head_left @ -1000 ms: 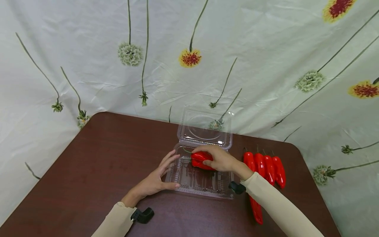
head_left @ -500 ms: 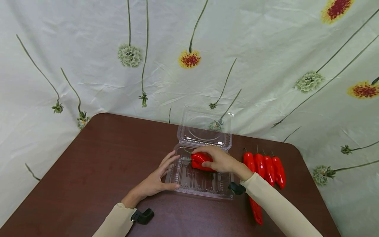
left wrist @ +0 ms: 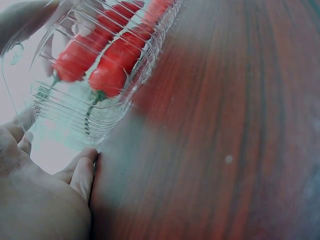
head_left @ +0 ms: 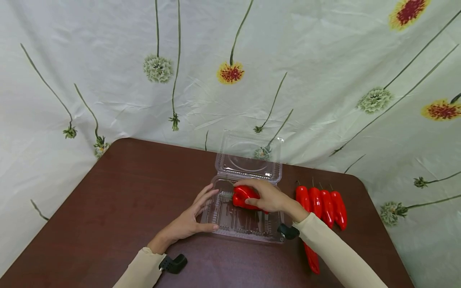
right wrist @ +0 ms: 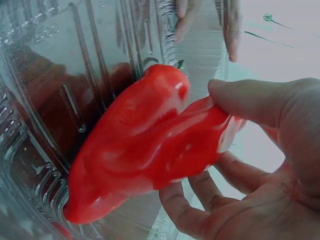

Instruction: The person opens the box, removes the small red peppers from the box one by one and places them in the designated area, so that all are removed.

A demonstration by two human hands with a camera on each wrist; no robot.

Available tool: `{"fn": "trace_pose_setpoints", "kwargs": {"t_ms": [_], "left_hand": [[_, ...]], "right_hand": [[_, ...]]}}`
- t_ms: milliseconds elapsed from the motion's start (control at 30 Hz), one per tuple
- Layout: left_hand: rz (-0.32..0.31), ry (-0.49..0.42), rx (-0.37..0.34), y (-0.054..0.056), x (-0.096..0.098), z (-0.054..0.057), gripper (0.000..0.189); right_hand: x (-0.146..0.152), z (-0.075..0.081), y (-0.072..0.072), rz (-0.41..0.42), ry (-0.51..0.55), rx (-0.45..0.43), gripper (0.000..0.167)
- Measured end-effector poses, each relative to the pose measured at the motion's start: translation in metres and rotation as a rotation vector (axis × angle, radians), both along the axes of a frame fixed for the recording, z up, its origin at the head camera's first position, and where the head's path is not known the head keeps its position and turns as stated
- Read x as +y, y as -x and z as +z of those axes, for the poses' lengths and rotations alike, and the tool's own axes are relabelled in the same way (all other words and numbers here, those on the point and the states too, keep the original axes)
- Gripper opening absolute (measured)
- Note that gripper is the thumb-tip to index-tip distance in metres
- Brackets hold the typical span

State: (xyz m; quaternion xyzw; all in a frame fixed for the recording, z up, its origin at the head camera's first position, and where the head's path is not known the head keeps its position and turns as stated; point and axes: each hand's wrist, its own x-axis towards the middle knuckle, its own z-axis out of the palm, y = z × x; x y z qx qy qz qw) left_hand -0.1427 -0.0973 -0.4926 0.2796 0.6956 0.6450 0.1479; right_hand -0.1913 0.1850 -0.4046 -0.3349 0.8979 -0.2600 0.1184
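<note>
A clear plastic clamshell box (head_left: 230, 229) lies with its lid (head_left: 248, 156) raised at the back. Inside it are two glossy red peppers; in the right wrist view one red pepper (right wrist: 132, 107) lies against the ribbed base. My right hand (head_left: 268, 196) grips the other red pepper (right wrist: 187, 145), its thumb on one side and its fingers underneath. My left hand (head_left: 187, 220) rests at the box's left side, fingers spread and fairly straight, thumb by the front corner. Through the clear wall both peppers show in the left wrist view, green stems toward the left hand.
Several more red peppers (head_left: 327, 206) lie in a row on the dark wooden table (head_left: 144, 188), right of the box. Another red pepper (head_left: 311, 258) is partly hidden under the right forearm. A flower-printed white cloth (head_left: 194, 96) hangs behind the table.
The pepper in my right hand has turned over and shifted slightly right within the box; its stem no longer shows in the head view. My left hand has stayed in place.
</note>
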Motion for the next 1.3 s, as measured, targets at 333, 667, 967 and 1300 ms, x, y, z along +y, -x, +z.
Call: {"fn": "trace_pose_setpoints", "kwargs": {"t_ms": [333, 667, 967, 1300], "left_hand": [[0.001, 0.013, -0.013, 0.0, 0.0, 0.001, 0.095], [0.0, 0.027, 0.013, -0.001, 0.001, 0.001, 0.094], [0.001, 0.021, 0.022, 0.0, 0.001, 0.001, 0.094], [0.001, 0.017, 0.006, 0.0, 0.001, 0.0, 0.096]], "right_hand": [[0.008, 0.0, -0.001, -0.065, 0.129, -0.021, 0.063], [0.02, 0.012, -0.008, -0.151, 0.215, -0.056, 0.063], [0.03, 0.016, -0.017, -0.187, 0.324, -0.08, 0.066], [0.049, 0.014, -0.036, -0.251, 0.368, -0.092, 0.064]]}}
